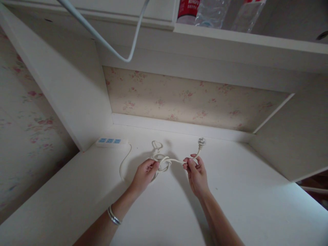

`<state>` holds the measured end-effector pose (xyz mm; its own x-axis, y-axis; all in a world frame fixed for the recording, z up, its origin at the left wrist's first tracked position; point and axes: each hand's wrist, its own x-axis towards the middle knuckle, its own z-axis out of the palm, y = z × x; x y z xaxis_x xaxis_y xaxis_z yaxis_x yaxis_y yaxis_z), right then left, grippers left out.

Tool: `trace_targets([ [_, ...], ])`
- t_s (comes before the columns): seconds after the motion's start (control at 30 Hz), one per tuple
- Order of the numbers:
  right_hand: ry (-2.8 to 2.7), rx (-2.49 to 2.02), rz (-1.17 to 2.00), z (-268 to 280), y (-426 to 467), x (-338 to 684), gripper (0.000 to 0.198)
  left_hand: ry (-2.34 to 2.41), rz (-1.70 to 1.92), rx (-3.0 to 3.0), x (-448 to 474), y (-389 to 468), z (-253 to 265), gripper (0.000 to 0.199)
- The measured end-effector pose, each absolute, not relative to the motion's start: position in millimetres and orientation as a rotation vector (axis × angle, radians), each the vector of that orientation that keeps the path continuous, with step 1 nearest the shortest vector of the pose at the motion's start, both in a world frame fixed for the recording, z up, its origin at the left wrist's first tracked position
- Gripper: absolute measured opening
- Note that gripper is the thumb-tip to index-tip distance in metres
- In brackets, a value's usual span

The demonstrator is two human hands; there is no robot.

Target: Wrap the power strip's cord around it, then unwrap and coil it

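Observation:
A white power cord [176,160] is looped into a loose bundle above the white desktop. My left hand [145,174] pinches the looped part between thumb and fingers. My right hand [196,174] is closed on the cord a short way below its plug [202,141], which points up and away from me. Between the two hands the cord runs nearly straight. At the far left of the desktop lies a white power strip [110,142] with blue socket faces, and its thin cable curves toward the bundle behind my left hand.
A white desktop [164,212] spreads beneath my hands, walled by side panels and a back strip of floral wallpaper [179,99]. Overhead, a shelf [243,37] holds bottles [212,13]. A pale bent tube [125,58] hangs at the upper left.

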<state>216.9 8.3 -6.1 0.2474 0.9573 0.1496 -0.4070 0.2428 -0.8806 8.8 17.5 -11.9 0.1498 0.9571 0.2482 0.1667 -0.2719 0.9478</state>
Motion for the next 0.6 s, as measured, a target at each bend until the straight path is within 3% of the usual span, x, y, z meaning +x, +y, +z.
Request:
trace_targets([
  [0.27,-0.805,-0.857,1.280,-12,-1,183,0.024,1.112,1.132,1.525,12,14,-7,0.032],
  [0.47,-0.432,-0.730,1.397,-5,8,205,0.026,1.115,1.165,1.541,11,13,-10,0.038],
  [0.6,-0.232,-0.613,1.579,2,6,215,0.015,1.153,1.188,1.468,15,11,-12,0.036],
])
